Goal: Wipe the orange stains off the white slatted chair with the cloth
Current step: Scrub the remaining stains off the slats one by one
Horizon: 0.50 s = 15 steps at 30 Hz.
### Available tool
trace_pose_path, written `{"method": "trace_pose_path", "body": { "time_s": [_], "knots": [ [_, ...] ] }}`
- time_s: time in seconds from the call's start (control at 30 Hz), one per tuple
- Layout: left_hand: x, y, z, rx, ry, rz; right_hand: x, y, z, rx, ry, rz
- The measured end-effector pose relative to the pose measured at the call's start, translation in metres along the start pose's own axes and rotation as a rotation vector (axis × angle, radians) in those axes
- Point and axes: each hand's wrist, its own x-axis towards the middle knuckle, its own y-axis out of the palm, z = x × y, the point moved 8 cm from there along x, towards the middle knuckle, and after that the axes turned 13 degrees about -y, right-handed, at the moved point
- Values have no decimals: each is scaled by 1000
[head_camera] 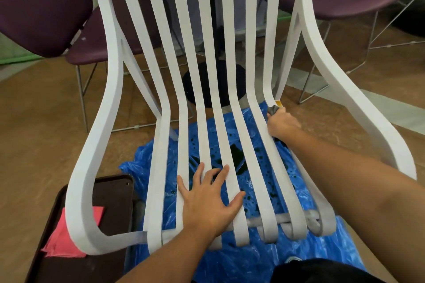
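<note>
Nearest me, my left hand (207, 193) lies flat w/ fingers spread across the middle seat slats of the white slatted plastic chair (158, 167). It holds nothing and just braces the seat. To the left, a folded pink cloth (64, 241) sits on a dark brown tray (108, 195), partly hidden by the chair's arm. Under the seat, a crinkled blue plastic sheet (230, 264) shows dark wet patches btwn the slats.

Further out, my right hand (281, 122) is curled tight round a bunched grey cloth (272, 110), pressed to the rightmost slat where seat bends up into back. Just above the cloth, touching it, one small orange stain (278, 104) shows on that slat's edge.

Progress, as I judge it: every other slat face in view looks clean white, so most of the job seems done. That last patch is left, plus any marks on undersides or the far side, which I can't see.

Beyond: purple padded chairs (34, 7) and a table on a round black base (213, 85).
</note>
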Motion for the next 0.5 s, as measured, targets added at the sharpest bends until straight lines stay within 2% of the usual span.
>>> {"method": "trace_pose_path", "body": {
  "time_s": [0.27, 0.5],
  "knots": [
    [1, -1, 0, -19, 1, 14, 50, 3, 14, 21, -57, 40],
    [1, -2, 1, -23, -1, 19, 54, 3, 14, 30, -59, 16]
  ]
}}
